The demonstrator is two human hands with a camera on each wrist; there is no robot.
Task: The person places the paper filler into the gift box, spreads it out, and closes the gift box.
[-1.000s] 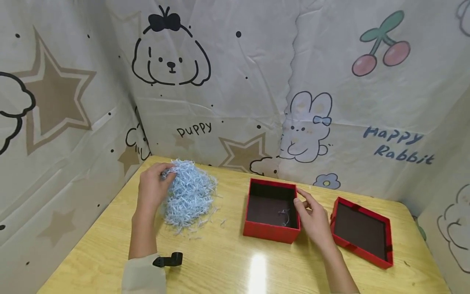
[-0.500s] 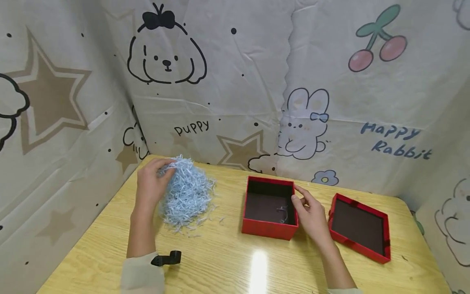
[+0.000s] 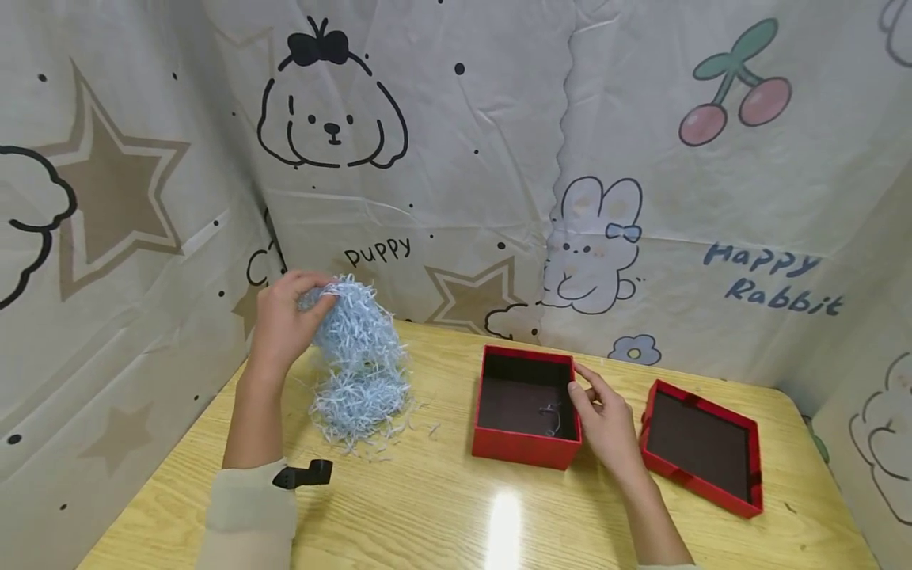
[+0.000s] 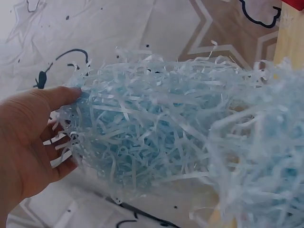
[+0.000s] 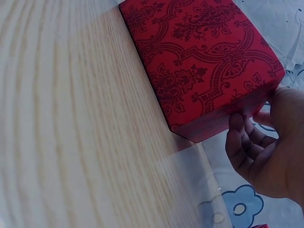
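In the head view, my left hand (image 3: pixel 288 317) pinches a clump of pale blue shredded paper (image 3: pixel 359 321) by its upper left side, thumb and fingers at its edge. The clump is raised above a smaller pile of shredded paper (image 3: pixel 359 405) on the table. My right hand (image 3: pixel 611 427) rests against the right side of an open red box (image 3: pixel 523 449), fingertips near the rim. The right wrist view shows loosely bent fingers (image 5: pixel 235 137) against the patterned box's outer wall. A few strands of paper (image 3: pixel 552 419) lie on its dark bottom.
A red lid (image 3: pixel 701 484) lies to the right of the box, its dark inside facing up. Loose strands are scattered beside the pile on the wooden table (image 3: pixel 406 507). A printed cloth (image 3: pixel 456 158) hangs behind and at the sides.
My left hand has risen and moved slightly left, lifting the clump of shredded paper away from the pile. My right hand and the box stay in place.
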